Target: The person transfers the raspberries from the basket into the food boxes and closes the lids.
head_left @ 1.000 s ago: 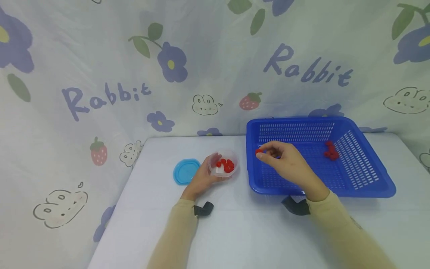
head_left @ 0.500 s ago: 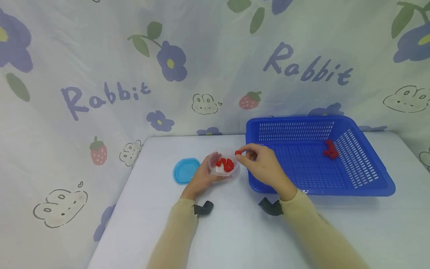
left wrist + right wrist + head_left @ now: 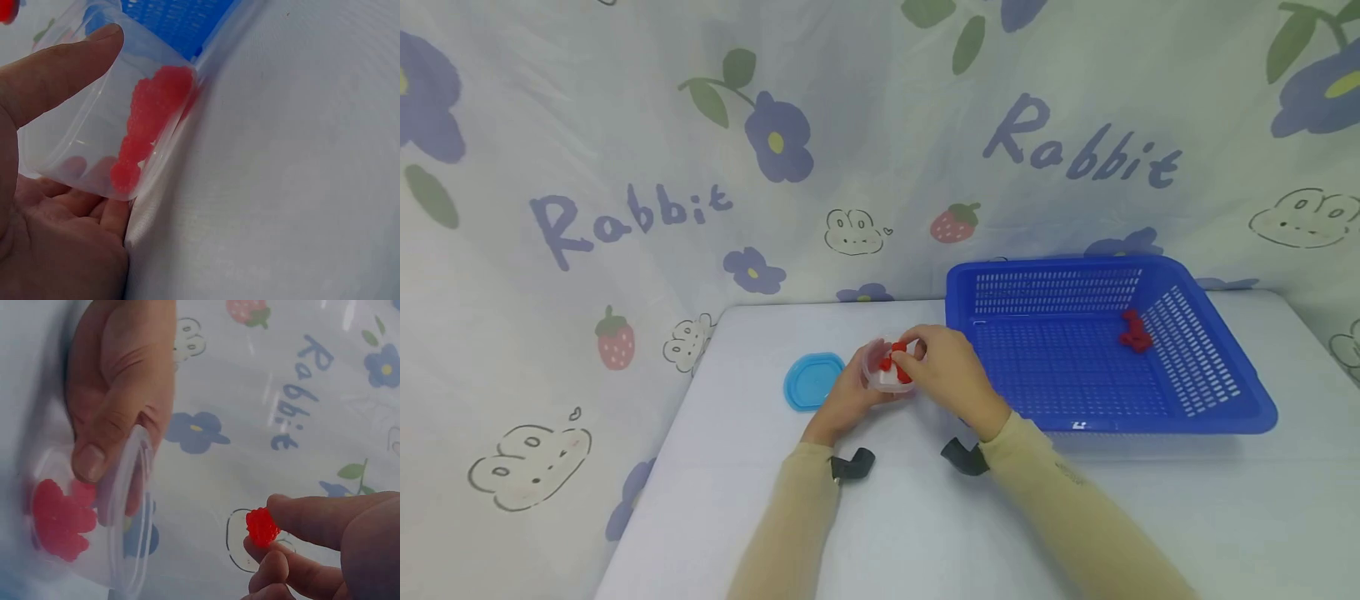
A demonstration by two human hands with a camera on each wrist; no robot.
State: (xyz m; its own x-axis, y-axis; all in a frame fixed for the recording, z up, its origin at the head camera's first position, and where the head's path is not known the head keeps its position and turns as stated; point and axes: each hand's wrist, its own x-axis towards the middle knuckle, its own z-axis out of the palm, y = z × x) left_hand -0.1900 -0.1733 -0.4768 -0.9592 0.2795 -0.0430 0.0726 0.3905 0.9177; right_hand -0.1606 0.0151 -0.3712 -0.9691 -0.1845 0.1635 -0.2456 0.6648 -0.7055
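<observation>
My left hand (image 3: 844, 402) grips a small clear plastic tub (image 3: 131, 569), thumb on the near side and fingers round the far side. Several red raspberries (image 3: 159, 100) lie bunched at the tub's bottom. Between thumb and fingertips, my right hand (image 3: 951, 371) pinches a single bumpy red raspberry (image 3: 262, 526). In the head view this hand overlaps the tub's right side; the right wrist view shows the raspberry out beyond the tub's open rim.
A light-blue lid (image 3: 811, 383) lies flat on the white table, left of the tub. On the right stands a large blue slotted basket (image 3: 1045, 367), with a small cluster of red pieces (image 3: 1137, 333) in its right part. A printed cloth (image 3: 865, 150) hangs behind.
My right hand has moved left from over the blue basket to the tub, carrying the pinched raspberry. My left hand and the tub have stayed nearly in place.
</observation>
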